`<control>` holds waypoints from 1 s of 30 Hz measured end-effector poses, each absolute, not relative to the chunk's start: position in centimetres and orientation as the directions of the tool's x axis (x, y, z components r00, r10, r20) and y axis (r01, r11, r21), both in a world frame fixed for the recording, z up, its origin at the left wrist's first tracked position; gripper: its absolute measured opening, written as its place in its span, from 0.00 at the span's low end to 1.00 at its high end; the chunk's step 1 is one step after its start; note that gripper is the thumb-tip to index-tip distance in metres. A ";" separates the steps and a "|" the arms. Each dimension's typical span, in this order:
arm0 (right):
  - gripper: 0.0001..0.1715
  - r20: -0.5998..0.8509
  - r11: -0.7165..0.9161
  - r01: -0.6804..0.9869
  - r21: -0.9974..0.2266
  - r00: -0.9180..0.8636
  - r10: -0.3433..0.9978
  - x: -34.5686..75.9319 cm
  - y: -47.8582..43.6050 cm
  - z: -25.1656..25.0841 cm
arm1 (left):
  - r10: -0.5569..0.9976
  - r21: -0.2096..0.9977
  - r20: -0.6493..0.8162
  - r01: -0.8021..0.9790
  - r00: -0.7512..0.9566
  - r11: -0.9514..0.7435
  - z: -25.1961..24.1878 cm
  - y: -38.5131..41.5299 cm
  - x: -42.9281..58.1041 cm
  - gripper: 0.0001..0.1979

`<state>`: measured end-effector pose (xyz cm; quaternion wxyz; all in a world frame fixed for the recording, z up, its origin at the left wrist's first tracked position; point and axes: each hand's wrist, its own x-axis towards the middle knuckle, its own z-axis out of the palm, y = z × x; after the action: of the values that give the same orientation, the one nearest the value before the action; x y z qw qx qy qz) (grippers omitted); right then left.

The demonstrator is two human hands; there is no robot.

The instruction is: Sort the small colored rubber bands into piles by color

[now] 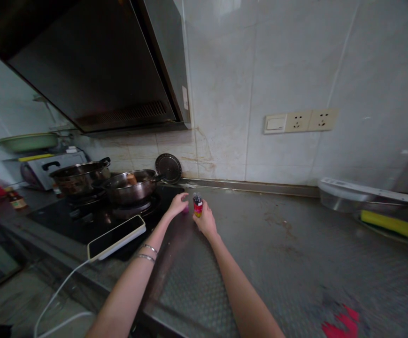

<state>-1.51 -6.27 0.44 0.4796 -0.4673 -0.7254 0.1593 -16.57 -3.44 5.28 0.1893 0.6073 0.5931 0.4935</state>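
Note:
My right hand (205,219) grips a small bottle (197,205) with a red and yellow label, standing on the steel counter (281,253) by the stove's right edge. My left hand (178,204) is curled just left of the bottle, fingers closed over a small pink thing (185,211) that looks like a cap. Two thin bracelets (148,252) ring my left wrist.
A black stove (84,218) at the left carries a steel pan (131,186) and a lidded pot (79,176). A phone (116,237) on a white cable lies on the stove's front edge. A round lid (168,168) leans on the tiled wall. A sink with a yellow sponge (387,223) is far right.

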 end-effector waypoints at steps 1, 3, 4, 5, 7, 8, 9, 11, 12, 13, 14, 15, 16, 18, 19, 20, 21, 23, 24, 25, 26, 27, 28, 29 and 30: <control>0.36 0.532 0.501 0.532 -0.683 -0.108 0.840 -1.5 -6.2 0.4 | 0.888 0.822 0.407 0.509 -0.212 -0.255 5.3 -3.6 -16.3 0.16; 0.34 0.508 0.483 0.537 -0.692 -0.113 0.854 -1.6 -6.0 0.2 | 0.851 0.818 0.464 0.488 -0.246 -0.306 5.4 -4.0 -15.8 0.14; 0.32 0.500 0.477 0.533 -0.699 -0.114 0.859 -1.6 -5.9 0.1 | 0.837 0.813 0.481 0.489 -0.261 -0.315 5.4 -4.2 -15.6 0.14; 0.32 0.491 0.470 0.523 -0.711 -0.110 0.864 -1.6 -5.8 0.1 | 0.826 0.808 0.493 0.495 -0.274 -0.319 5.4 -4.5 -15.4 0.13; 0.32 0.473 0.450 0.489 -0.747 -0.085 0.877 -1.7 -5.7 -0.1 | 0.810 0.810 0.506 0.486 -0.296 -0.327 5.4 -5.0 -15.1 0.12; 0.33 0.464 0.439 0.469 -0.766 -0.068 0.883 -1.7 -5.7 -0.1 | 0.809 0.826 0.498 0.456 -0.312 -0.332 5.4 -5.3 -14.9 0.11; 0.32 0.459 0.430 0.449 -0.783 -0.051 0.887 -1.6 -5.6 0.0 | 0.815 0.851 0.478 0.402 -0.327 -0.338 5.4 -5.6 -14.8 0.10; 0.31 0.459 0.433 0.421 -0.797 -0.044 0.888 -1.3 -5.5 0.4 | 0.849 0.913 0.399 0.238 -0.345 -0.332 5.5 -6.1 -14.5 0.11; 0.30 0.463 0.444 0.412 -0.795 -0.059 0.884 -1.0 -5.5 0.7 | 0.872 0.939 0.344 0.144 -0.349 -0.313 5.6 -6.3 -14.3 0.13; 0.30 0.468 0.458 0.410 -0.789 -0.082 0.880 -0.6 -5.4 1.1 | 0.892 0.957 0.285 0.052 -0.350 -0.285 5.6 -6.5 -14.2 0.14; 0.29 0.475 0.475 0.410 -0.779 -0.110 0.873 -0.2 -5.3 1.7 | 0.908 0.966 0.231 -0.029 -0.349 -0.257 5.7 -6.7 -14.1 0.14; 0.28 0.481 0.490 0.415 -0.767 -0.133 0.866 0.3 -5.2 2.4 | 0.919 0.968 0.185 -0.096 -0.348 -0.231 5.7 -6.8 -14.0 0.14; 0.27 0.492 0.504 0.421 -0.754 -0.145 0.858 0.8 -5.1 3.1 | 0.926 0.967 0.145 -0.148 -0.349 -0.207 5.8 -6.9 -13.9 0.14; 0.25 0.543 0.554 0.413 -0.723 -0.156 0.825 1.8 -4.9 4.7 | 0.934 0.965 0.075 -0.209 -0.349 -0.156 5.7 -6.9 -13.7 0.13; 0.24 0.571 0.585 0.401 -0.705 -0.168 0.804 2.2 -4.9 5.5 | 0.935 0.968 0.046 -0.216 -0.351 -0.129 5.7 -6.9 -13.6 0.13; 0.24 0.591 0.607 0.396 -0.690 -0.178 0.787 2.6 -4.8 6.3 | 0.935 0.972 0.023 -0.211 -0.354 -0.104 5.6 -6.8 -13.5 0.12; 0.24 0.606 0.621 0.394 -0.677 -0.179 0.775 2.9 -4.6 7.0 | 0.935 0.976 0.007 -0.200 -0.354 -0.083 5.5 -6.8 -13.3 0.11; 0.26 0.622 0.630 0.395 -0.669 -0.165 0.765 3.2 -4.3 8.2 | 0.938 0.982 0.000 -0.178 -0.346 -0.065 5.2 -6.7 -13.1 0.11; 0.28 0.626 0.626 0.395 -0.672 -0.148 0.766 3.2 -4.1 8.5 | 0.942 0.984 0.001 -0.170 -0.336 -0.062 5.1 -6.6 -13.0 0.10; 0.30 0.627 0.620 0.391 -0.680 -0.128 0.768 3.2 -3.9 8.8 | 0.946 0.985 0.001 -0.162 -0.324 -0.056 5.0 -6.6 -12.9 0.10; 0.31 0.629 0.615 0.384 -0.689 -0.106 0.771 3.1 -3.6 8.9 | 0.950 0.987 -0.003 -0.151 -0.314 -0.047 4.8 -6.6 -12.9 0.10; 0.31 0.631 0.612 0.375 -0.696 -0.088 0.771 2.9 -3.4 8.9 | 0.951 0.990 -0.008 -0.136 -0.308 -0.036 4.7 -6.5 -12.9 0.10; 0.31 0.633 0.612 0.365 -0.701 -0.075 0.770 2.7 -3.1 8.8 | 0.952 0.993 -0.013 -0.117 -0.304 -0.023 4.6 -6.5 -12.9 0.10; 0.29 0.636 0.614 0.356 -0.705 -0.067 0.769 2.5 -3.0 8.7 | 0.953 0.996 -0.018 -0.094 -0.304 -0.011 4.5 -6.4 -13.0 0.10; 0.28 0.638 0.618 0.344 -0.707 -0.067 0.767 2.3 -2.8 8.5 | 0.952 0.998 -0.023 -0.070 -0.304 0.002 4.4 -6.4 -13.1 0.10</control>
<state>2.35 -2.80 8.47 0.5579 -0.3939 -0.7054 0.1898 -13.08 -6.35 4.39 0.4368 0.3963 0.5568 0.5849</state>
